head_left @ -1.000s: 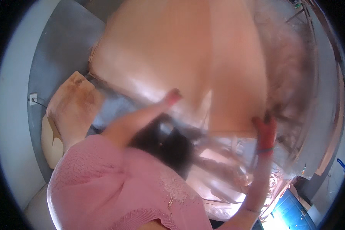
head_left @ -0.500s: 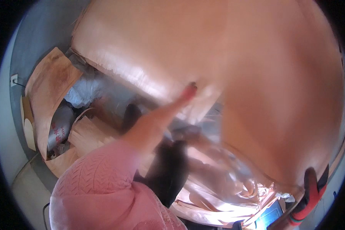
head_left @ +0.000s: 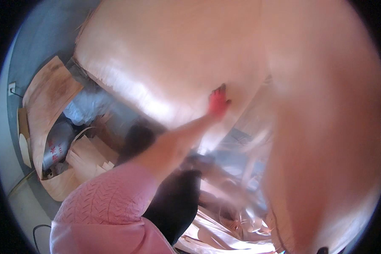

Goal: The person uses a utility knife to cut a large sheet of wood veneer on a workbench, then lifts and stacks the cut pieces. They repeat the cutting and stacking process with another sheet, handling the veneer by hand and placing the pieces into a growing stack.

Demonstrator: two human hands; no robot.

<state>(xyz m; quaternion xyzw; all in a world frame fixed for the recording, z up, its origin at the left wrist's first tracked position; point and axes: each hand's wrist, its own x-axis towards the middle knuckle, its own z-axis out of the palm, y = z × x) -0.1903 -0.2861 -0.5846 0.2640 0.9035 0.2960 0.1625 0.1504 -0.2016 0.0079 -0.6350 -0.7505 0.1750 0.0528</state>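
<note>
Far centre, our left hand [head_left: 218,101], red-gloved, fingers flat, gripping nothing, props the big pale-pink thin veneer sheet [head_left: 190,55]; right hand unseen. Mid-lift, we judge; next needs an edge grip.

The veneer sheet [head_left: 249,63] (blurred) hides the right hand.
</note>
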